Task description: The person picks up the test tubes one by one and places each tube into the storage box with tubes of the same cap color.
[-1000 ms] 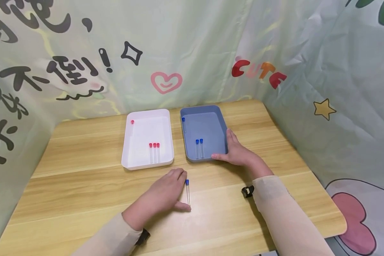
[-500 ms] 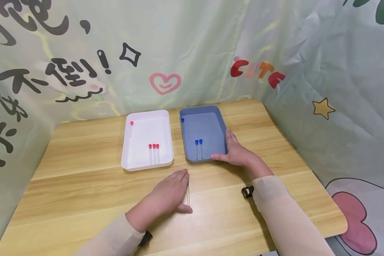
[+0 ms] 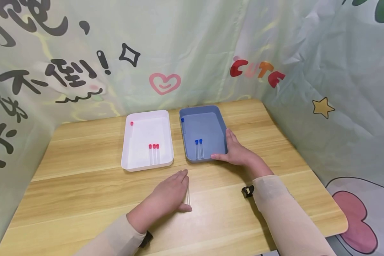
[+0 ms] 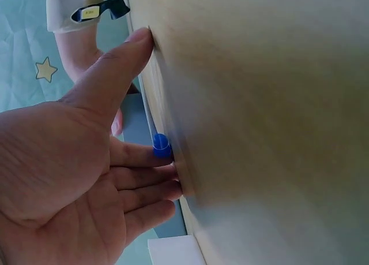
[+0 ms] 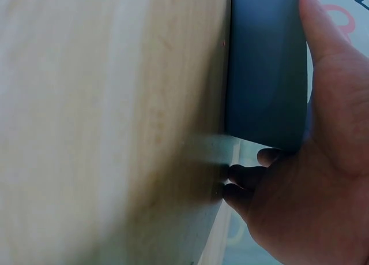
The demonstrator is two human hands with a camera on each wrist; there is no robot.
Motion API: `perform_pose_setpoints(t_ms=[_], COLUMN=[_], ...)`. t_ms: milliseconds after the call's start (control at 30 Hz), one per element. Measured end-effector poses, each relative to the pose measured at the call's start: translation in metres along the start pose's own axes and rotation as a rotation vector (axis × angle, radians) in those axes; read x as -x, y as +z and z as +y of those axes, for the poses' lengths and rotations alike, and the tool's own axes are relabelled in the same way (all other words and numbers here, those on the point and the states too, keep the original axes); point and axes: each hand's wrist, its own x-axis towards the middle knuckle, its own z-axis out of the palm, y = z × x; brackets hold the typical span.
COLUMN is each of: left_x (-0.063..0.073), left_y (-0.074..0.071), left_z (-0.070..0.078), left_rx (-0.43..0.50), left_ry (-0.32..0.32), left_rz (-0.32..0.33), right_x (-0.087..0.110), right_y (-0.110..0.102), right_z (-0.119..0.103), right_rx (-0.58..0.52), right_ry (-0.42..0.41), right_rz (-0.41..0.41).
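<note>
A thin clear tube (image 3: 188,197) with a blue cap lies on the wooden table, below the trays. My left hand (image 3: 170,188) rests around its left side, fingers extended at the cap end and thumb by the other end. The left wrist view shows the blue cap (image 4: 161,145) against the index finger; the head view hides it behind the fingers. At the near right corner of the blue-grey tray (image 3: 204,124) is my right hand (image 3: 240,152), thumb along the front wall and straight fingers against the right side. Blue-capped tubes (image 3: 199,150) lie inside that tray.
To the left stands a white tray (image 3: 148,129) holding several red-capped tubes (image 3: 154,154). Both trays sit on the wooden table (image 3: 83,170) near the printed curtain (image 3: 192,46) at the back. Each wrist wears a black device (image 3: 248,191).
My left hand has shifted slightly right over the tube, and its fingers now cover the blue cap in the head view. The right hand and both trays stay put.
</note>
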Motion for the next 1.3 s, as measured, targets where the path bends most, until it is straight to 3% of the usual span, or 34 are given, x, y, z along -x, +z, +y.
perform_pose_setpoints(t_ms=[300, 667, 1067, 1300], left_x=[0.001, 0.002, 0.0, -0.001], left_y=[-0.002, -0.01, -0.012, -0.018], left_z=[-0.007, -0.02, -0.023, -0.023], left_rx=[0.047, 0.203, 0.223, 0.227], left_ry=[0.002, 0.014, 0.072, 0.062], left_rz=[-0.024, -0.044, 0.001, -0.007], right_x=[-0.001, -0.001, 0.001, 0.001], right_y=[0.0, 0.0, -0.001, -0.001], right_z=[0.0, 0.0, 0.0, 0.0], right_rx=[-0.003, -0.001, -0.006, -0.005], right_ry=[0.004, -0.001, -0.005, -0.005], right_rz=[-0.005, -0.005, -0.004, 0.0])
